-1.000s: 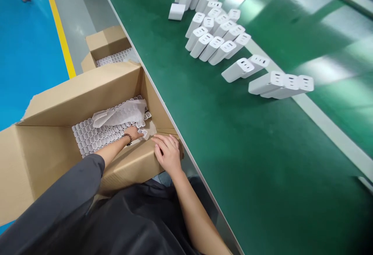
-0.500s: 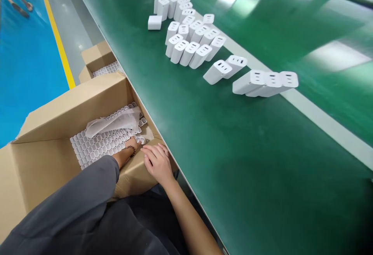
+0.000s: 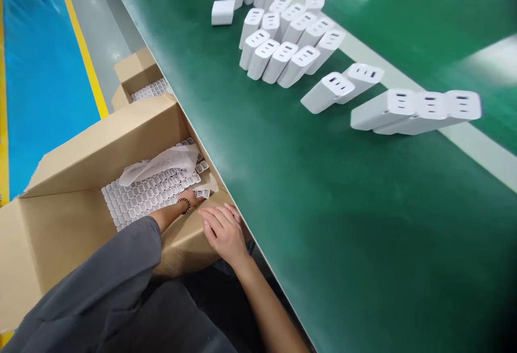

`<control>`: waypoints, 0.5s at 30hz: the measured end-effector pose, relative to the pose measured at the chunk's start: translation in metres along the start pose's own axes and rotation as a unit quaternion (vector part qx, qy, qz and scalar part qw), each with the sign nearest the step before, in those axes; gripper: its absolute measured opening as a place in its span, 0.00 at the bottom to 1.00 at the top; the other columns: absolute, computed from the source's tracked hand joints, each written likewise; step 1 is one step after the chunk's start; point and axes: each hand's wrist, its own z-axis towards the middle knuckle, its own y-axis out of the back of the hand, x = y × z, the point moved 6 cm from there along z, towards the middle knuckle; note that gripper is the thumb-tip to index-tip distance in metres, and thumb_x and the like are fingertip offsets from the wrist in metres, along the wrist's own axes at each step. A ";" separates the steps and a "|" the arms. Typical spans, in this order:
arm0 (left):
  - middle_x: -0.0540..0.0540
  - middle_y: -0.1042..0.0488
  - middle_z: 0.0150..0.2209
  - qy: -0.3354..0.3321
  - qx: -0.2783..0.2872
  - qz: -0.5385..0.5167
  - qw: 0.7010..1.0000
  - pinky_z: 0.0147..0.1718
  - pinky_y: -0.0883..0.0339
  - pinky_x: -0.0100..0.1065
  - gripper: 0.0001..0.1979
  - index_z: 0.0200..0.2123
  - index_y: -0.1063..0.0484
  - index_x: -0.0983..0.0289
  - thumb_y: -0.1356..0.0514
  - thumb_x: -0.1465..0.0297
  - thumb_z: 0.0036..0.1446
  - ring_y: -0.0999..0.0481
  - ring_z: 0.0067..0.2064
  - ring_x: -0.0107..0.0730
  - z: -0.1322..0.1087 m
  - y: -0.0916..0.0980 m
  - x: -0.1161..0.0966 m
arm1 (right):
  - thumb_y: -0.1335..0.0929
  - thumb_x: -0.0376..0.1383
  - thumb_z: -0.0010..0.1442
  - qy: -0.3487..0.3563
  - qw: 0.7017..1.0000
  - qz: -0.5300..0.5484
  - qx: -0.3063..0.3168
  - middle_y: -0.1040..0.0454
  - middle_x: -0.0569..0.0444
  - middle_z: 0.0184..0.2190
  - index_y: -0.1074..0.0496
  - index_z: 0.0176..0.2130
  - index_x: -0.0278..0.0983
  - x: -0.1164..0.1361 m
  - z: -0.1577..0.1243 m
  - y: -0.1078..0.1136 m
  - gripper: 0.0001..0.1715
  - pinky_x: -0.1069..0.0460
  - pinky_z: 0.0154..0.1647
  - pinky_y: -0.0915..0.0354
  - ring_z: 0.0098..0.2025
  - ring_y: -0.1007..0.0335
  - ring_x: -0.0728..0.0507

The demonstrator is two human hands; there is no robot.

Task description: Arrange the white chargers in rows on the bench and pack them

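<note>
Your left hand point(image 3: 193, 198) was down inside the cardboard box point(image 3: 100, 148), its fingers drawn narrow over one white charger point(image 3: 203, 193) at the near right corner of the tray point(image 3: 133, 202). The fingertips touched the charger, but I could not tell whether they gripped it or only rested on it (the hand was small in view and partly turned away). A bead bracelet point(image 3: 184, 205) sat on that wrist. Your right hand point(image 3: 222, 232) lay open and flat on the box's near flap point(image 3: 183, 248), fingers loosely spread and holding nothing.

Compared with half a second before, both hands had kept their places: the left at the same tray corner, the right on the same flap.

Behind your left hand a crumpled white sheet point(image 3: 161, 162) lay across the tray's far side. A smaller box point(image 3: 135, 65) stood beyond the big one, with a tray of its own. To your right ran the green belt point(image 3: 323, 218), where rows of white chargers point(image 3: 283, 46) leaned against one another, well apart from both hands and in the same arrangement as earlier.
</note>
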 end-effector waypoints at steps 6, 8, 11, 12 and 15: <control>0.60 0.34 0.62 -0.234 -0.066 0.082 0.967 0.60 0.36 0.53 0.19 0.58 0.32 0.62 0.41 0.67 0.66 0.33 0.62 0.45 -0.001 0.021 0.006 | 0.36 0.29 0.65 -0.011 1.000 -0.008 0.007 0.18 0.56 0.40 0.24 0.46 0.39 -0.003 -0.003 -0.004 0.14 0.47 0.62 0.43 0.42 0.27 0.45; 0.56 0.42 0.69 -0.310 -0.081 0.104 0.942 0.67 0.48 0.53 0.21 0.59 0.31 0.56 0.41 0.74 0.64 0.44 0.69 0.44 0.002 0.025 0.001 | 0.37 0.30 0.65 -0.016 1.000 -0.013 0.011 0.18 0.56 0.40 0.24 0.46 0.40 -0.004 -0.003 -0.006 0.14 0.47 0.62 0.43 0.42 0.27 0.46; 0.53 0.47 0.71 -0.369 -0.099 0.129 0.915 0.70 0.60 0.52 0.20 0.53 0.25 0.54 0.43 0.78 0.62 0.51 0.72 0.43 0.014 0.025 -0.013 | 0.37 0.30 0.65 -0.023 0.999 -0.017 0.019 0.18 0.56 0.39 0.24 0.47 0.41 -0.004 -0.002 -0.006 0.16 0.47 0.62 0.44 0.42 0.27 0.46; 0.53 0.46 0.71 -0.380 -0.104 0.135 0.909 0.71 0.62 0.53 0.18 0.49 0.22 0.56 0.43 0.78 0.62 0.52 0.73 0.44 0.019 0.024 -0.018 | 0.37 0.30 0.65 -0.024 0.999 -0.017 0.020 0.18 0.56 0.39 0.24 0.47 0.41 -0.003 -0.001 -0.006 0.16 0.47 0.62 0.44 0.42 0.27 0.47; 0.54 0.43 0.70 -0.399 -0.119 0.144 0.898 0.71 0.64 0.54 0.13 0.42 0.19 0.60 0.43 0.77 0.61 0.51 0.73 0.47 0.030 0.021 -0.028 | 0.37 0.29 0.65 -0.025 0.999 -0.019 0.021 0.18 0.56 0.39 0.24 0.46 0.40 -0.003 -0.001 -0.005 0.15 0.47 0.62 0.44 0.42 0.27 0.46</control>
